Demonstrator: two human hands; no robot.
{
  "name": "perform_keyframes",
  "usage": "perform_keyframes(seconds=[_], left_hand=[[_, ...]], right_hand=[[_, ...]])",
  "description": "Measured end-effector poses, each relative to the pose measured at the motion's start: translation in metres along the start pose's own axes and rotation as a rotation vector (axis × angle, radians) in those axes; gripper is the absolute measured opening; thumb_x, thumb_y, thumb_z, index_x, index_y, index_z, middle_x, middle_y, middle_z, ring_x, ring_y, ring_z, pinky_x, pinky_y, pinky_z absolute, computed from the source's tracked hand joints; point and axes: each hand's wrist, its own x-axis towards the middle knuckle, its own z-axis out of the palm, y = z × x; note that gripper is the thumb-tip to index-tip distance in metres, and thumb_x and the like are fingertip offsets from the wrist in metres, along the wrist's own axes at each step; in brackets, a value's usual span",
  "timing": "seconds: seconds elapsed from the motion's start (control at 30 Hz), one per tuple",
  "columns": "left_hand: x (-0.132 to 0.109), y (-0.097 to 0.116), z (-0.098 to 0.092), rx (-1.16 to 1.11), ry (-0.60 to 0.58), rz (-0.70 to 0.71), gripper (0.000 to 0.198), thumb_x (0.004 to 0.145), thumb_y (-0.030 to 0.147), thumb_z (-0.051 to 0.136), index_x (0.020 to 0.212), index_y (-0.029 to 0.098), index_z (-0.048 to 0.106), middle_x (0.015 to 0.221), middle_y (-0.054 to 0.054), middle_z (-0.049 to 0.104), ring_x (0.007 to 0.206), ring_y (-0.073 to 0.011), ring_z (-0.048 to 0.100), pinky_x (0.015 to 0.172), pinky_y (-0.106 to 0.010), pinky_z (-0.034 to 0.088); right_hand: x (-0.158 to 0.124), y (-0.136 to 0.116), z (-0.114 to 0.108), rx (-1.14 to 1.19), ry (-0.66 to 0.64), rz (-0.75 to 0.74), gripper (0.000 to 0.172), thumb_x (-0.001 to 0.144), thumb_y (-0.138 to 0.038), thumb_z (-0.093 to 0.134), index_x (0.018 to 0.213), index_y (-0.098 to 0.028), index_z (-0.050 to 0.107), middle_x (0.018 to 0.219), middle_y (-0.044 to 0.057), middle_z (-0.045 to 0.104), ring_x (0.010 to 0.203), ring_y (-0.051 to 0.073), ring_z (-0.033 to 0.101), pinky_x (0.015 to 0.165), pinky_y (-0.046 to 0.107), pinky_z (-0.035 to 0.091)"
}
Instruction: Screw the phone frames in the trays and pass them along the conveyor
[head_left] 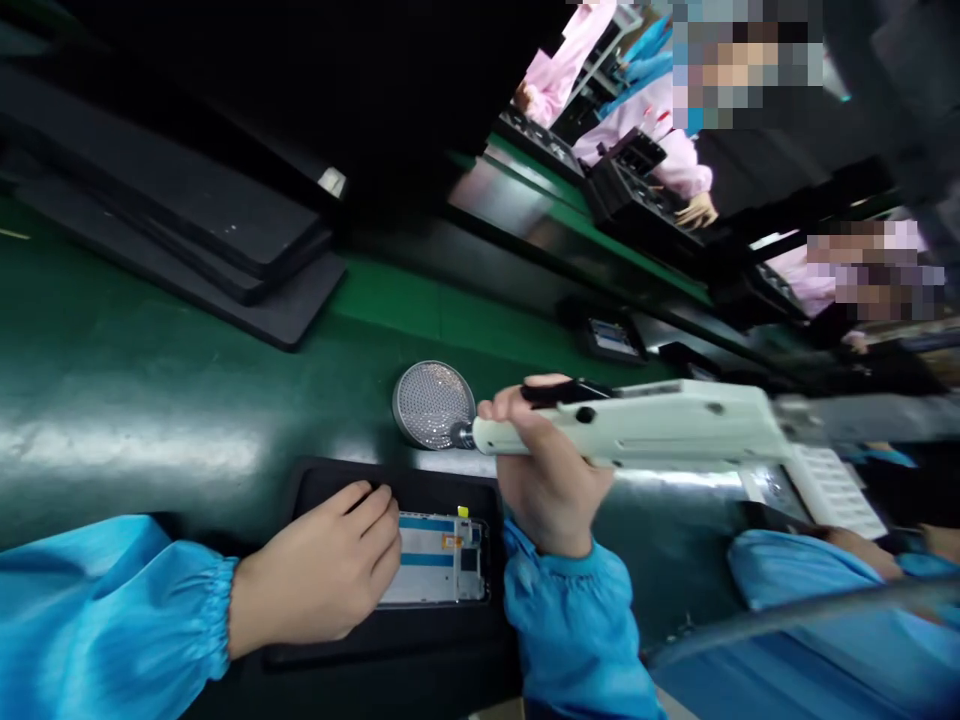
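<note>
Blue cuffed sleeve (574, 630) on right arm is closest. Right hand (547, 480) has fingers wrapped firmly round a white electric screwdriver (637, 425), bit just beside a round perforated metal disc (433, 405). Left hand (322, 565) has fingers curled, tips on the edge of a phone frame (435, 560); can't tell if gripping. Frame lies in a black tray (450, 490) on a green workbench (150, 400). Co-worker's blue sleeve (795, 570) at right; pink-clad workers (645, 140) beyond.

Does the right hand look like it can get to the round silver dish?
Probably yes. The right hand holds a white electric screwdriver, and its tip sits right at the edge of the round silver dish. Nothing seems to be in between.
</note>
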Motion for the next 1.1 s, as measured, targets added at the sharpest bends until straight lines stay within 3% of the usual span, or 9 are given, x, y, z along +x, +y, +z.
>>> perform_keyframes(seconds=[0.27,0.8,1.1], left_hand=[[-0.001,0.001,0.001,-0.009,-0.021,-0.01,0.035,0.09,0.03,0.052,0.112,0.006,0.066,0.116,-0.018,0.067,0.109,-0.0348,0.061,0.097,-0.048,0.042],[0.001,0.002,-0.001,-0.007,-0.003,-0.016,0.034,0.089,0.03,0.053,0.109,0.007,0.067,0.113,-0.017,0.068,0.106,-0.034,0.062,0.095,-0.047,0.042],[0.001,0.001,0.001,0.008,-0.01,-0.015,0.036,0.088,0.032,0.055,0.111,0.007,0.066,0.114,-0.018,0.067,0.106,-0.0334,0.061,0.095,-0.047,0.042]], right_hand=[[0.016,0.03,0.016,-0.023,0.004,0.071,0.031,0.07,-0.021,0.071,0.1,-0.022,0.061,0.067,-0.004,0.059,0.064,0.013,0.058,0.063,0.032,0.049],[0.013,0.043,0.009,-0.183,-0.04,0.037,0.019,0.077,-0.026,0.068,0.092,-0.022,0.057,0.073,-0.002,0.059,0.068,0.014,0.059,0.067,0.034,0.051],[0.01,0.05,0.01,-0.185,0.008,0.047,0.023,0.075,-0.025,0.07,0.094,-0.019,0.058,0.077,-0.001,0.061,0.073,0.014,0.06,0.073,0.035,0.051]])
